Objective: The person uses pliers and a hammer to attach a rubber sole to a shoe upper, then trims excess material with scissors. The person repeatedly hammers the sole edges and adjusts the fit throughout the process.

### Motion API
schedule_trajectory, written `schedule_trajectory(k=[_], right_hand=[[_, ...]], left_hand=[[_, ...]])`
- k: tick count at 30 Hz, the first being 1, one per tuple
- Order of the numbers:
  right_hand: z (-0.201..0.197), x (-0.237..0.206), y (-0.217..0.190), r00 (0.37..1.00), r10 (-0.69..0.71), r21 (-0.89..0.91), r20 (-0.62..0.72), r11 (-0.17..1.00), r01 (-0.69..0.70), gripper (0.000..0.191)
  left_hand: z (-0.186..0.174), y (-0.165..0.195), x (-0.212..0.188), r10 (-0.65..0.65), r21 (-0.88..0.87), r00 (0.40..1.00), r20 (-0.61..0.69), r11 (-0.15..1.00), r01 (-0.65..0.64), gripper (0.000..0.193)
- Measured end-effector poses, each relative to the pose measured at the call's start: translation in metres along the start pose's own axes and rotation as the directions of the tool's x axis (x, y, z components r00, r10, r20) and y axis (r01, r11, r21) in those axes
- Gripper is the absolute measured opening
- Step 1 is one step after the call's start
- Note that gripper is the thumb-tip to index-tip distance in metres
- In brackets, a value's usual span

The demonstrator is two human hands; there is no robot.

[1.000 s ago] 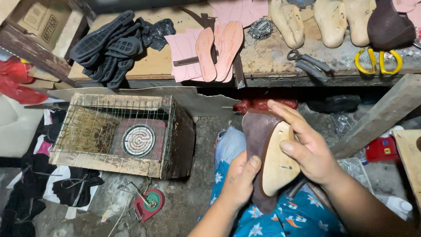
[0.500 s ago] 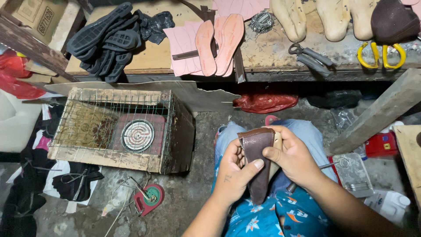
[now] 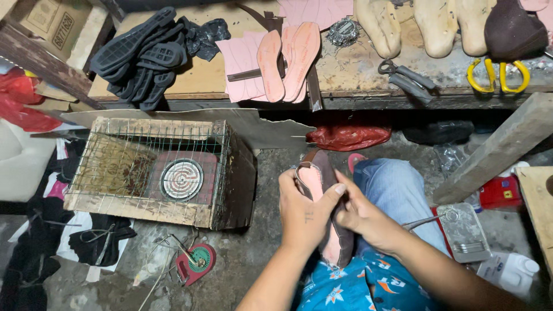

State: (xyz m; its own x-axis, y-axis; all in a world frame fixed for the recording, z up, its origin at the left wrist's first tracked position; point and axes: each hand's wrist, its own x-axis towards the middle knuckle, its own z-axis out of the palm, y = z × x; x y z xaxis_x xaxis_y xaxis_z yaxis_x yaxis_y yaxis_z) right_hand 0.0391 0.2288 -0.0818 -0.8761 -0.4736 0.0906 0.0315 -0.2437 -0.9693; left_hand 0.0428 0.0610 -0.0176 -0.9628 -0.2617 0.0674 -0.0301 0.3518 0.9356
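Both hands, left hand (image 3: 304, 213) and right hand (image 3: 364, 217), clasp a brown shoe upper (image 3: 329, 190) beside a wire-topped wooden box (image 3: 155, 173).

From my remote view, the right hand (image 3: 363, 219) fingers are hidden behind the brown shoe upper (image 3: 328, 201). Left hand (image 3: 305, 213) covers its middle. Wooden lasts (image 3: 403, 23) on the far tabletop (image 3: 357, 75) are cut off at the top edge.

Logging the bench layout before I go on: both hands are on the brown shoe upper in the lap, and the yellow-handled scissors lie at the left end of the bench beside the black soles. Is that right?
Not quite. The head view shows the yellow-handled scissors at the right end of the bench, far from the black soles. The rest stands: the left hand and right hand both grip the brown shoe upper in the lap.
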Motion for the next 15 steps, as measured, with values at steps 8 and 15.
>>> schedule_trajectory(k=[8,15], right_hand=[[0.013,0.008,-0.006,0.884,0.462,0.058,0.071,0.883,-0.466,0.071],[-0.059,0.043,-0.037,0.969,0.089,-0.822,-0.231,0.516,-0.243,0.043]], left_hand=[[0.001,-0.05,0.051,-0.239,-0.634,0.89,0.388,0.632,0.446,0.048],[-0.002,-0.072,0.063,-0.308,-0.604,0.655,0.69,0.255,0.755,0.054]])
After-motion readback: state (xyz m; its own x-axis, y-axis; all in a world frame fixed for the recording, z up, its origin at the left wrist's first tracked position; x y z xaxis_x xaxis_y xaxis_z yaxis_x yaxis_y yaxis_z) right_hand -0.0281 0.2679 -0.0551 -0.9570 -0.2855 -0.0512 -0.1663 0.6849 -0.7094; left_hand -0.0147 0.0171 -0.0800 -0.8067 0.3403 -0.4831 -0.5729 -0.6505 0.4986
